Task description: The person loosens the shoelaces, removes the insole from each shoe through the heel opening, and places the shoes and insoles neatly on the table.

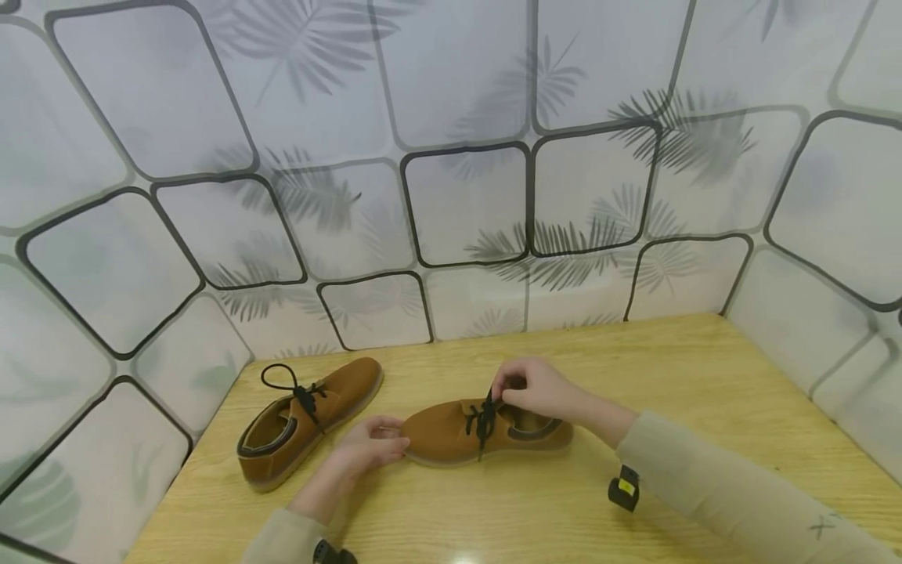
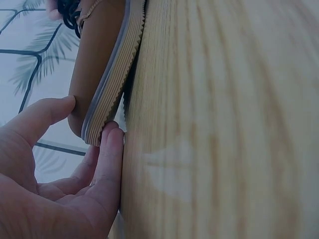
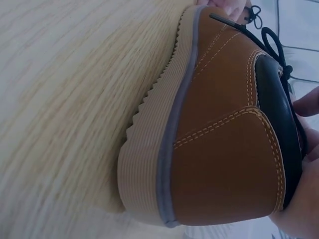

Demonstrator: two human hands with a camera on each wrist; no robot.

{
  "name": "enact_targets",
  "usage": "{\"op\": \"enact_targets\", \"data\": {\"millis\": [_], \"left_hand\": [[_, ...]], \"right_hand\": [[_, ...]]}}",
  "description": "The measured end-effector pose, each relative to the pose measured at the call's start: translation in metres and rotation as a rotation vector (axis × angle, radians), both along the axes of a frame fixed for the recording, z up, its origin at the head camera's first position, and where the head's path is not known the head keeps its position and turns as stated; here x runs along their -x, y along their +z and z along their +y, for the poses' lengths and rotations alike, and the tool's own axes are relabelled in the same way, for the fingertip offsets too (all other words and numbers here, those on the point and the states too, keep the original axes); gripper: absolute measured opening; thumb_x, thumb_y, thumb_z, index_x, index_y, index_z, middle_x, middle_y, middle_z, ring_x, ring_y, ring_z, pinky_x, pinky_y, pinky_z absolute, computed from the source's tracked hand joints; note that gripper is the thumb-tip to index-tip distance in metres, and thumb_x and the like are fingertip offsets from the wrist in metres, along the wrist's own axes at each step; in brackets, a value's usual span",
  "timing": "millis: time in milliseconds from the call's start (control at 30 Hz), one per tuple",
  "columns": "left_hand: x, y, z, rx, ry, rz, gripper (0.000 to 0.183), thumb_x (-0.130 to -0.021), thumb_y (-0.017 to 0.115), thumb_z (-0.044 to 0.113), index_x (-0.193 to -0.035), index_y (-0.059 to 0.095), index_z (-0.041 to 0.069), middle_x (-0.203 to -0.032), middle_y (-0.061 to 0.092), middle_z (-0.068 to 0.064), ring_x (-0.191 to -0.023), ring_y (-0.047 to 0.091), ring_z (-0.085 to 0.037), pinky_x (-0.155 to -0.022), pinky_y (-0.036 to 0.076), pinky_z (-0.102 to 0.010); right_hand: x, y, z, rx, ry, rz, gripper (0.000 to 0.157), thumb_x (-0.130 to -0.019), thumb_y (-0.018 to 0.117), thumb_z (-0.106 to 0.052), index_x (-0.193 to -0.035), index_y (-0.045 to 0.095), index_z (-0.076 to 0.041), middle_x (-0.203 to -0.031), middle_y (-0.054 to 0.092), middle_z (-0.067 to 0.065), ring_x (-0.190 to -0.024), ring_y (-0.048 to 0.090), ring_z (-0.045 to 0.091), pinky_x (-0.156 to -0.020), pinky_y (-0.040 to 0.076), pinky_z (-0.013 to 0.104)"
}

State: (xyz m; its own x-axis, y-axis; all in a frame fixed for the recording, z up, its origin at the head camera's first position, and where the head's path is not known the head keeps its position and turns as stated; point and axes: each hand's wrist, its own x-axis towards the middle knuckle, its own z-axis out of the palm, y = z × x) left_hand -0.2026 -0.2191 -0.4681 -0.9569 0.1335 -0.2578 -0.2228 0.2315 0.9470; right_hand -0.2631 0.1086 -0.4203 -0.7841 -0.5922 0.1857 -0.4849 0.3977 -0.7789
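A brown lace-up shoe [image 1: 437, 427] lies on the table with its toe to the left. My left hand [image 1: 369, 448] pinches that toe; in the left wrist view the thumb [image 2: 60, 107] is on the upper and the fingers [image 2: 112, 144] reach under the ridged sole. Above the shoe's opening, my right hand [image 1: 539, 388] pinches the black shoelace [image 1: 485, 421] near the knot. In the right wrist view, the heel [image 3: 224, 174] fills the middle and a lace end [image 3: 222, 20] hangs over the side. The right fingertips are partly hidden there.
A second brown shoe [image 1: 331, 399], with its black lace tied in a loop, stands at the left, close to my left hand. The wooden table [image 1: 669, 368] meets a patterned wall covering [image 1: 465, 204] at the back and sides.
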Motion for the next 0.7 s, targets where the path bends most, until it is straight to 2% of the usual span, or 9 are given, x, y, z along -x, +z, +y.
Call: {"op": "enact_targets", "data": {"millis": [233,367,500,700], "left_hand": [[-0.0004,-0.0010,0.0005,-0.008,0.001,-0.002,0.052,-0.095,0.072,-0.003,-0.139,0.050,-0.017,-0.128,0.061,-0.030,-0.094,0.072,-0.016,-0.094,0.066,-0.036],[-0.0005,-0.0005,0.0008,-0.012,0.008,-0.003,0.052,-0.095,0.072,-0.004,-0.139,0.050,-0.018,-0.125,0.064,-0.028,-0.094,0.072,-0.016,-0.093,0.066,-0.035],[-0.0009,0.0001,0.0010,-0.019,0.011,-0.004,0.053,-0.094,0.072,-0.005,-0.140,0.049,-0.018,-0.123,0.064,-0.025,-0.093,0.072,-0.015,-0.093,0.066,-0.034],[-0.0010,0.0013,0.0008,-0.027,-0.001,-0.005,0.054,-0.094,0.072,-0.003,-0.140,0.048,-0.018,-0.120,0.064,-0.021,-0.092,0.070,-0.014,-0.093,0.066,-0.032]], "right_hand": [[0.0006,-0.0018,0.0004,-0.029,0.084,-0.015,0.003,-0.096,0.072,-0.008,-0.096,0.075,-0.007,-0.099,0.075,0.005,-0.088,0.067,0.004,-0.080,0.061,0.022],[0.0016,-0.0023,0.0006,-0.026,0.101,-0.028,0.004,-0.096,0.075,-0.010,-0.095,0.074,-0.006,-0.097,0.074,0.005,-0.086,0.068,0.005,-0.079,0.062,0.023],[0.0023,-0.0026,0.0009,-0.020,0.067,-0.041,0.005,-0.097,0.075,-0.011,-0.095,0.074,-0.006,-0.096,0.074,0.004,-0.088,0.068,0.006,-0.081,0.061,0.023],[0.0020,-0.0012,0.0000,0.003,-0.049,-0.052,0.005,-0.097,0.076,-0.013,-0.094,0.075,-0.009,-0.094,0.075,0.002,-0.087,0.066,0.010,-0.083,0.056,0.025]]}}
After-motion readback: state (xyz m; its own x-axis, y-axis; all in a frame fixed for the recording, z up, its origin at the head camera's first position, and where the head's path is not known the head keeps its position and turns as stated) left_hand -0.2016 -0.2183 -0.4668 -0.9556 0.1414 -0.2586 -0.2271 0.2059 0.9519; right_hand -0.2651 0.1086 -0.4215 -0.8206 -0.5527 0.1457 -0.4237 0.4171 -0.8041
